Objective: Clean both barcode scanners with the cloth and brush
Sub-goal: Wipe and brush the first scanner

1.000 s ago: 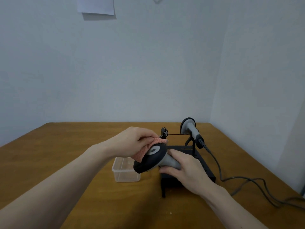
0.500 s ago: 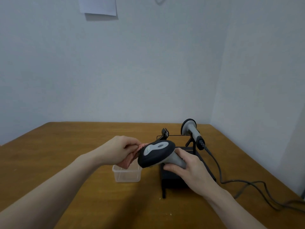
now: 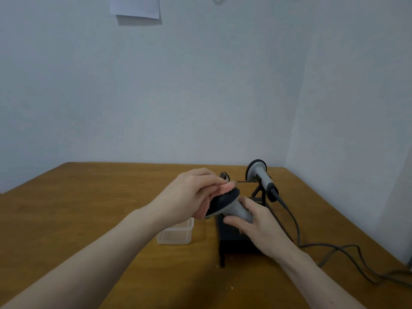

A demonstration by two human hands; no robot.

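A: So, hands status?
B: Right hand grips the grey handle of the near scanner, held above the tabletop. Left hand has fingers curled round the pink cloth, pressing it on the scanner's dark head.
A: Second scanner?
B: The far scanner sits in the black stand, toward the tabletop's back right corner. Its cable runs off toward the right edge.
A: Anything in the way?
B: A clear plastic tub sits just left of the stand, partly hidden under the left wrist. A small dark clip pokes up behind the left hand's fingers; cannot tell what it is. Brush not identifiable.
A: Background?
B: Paper sheet on the wall.
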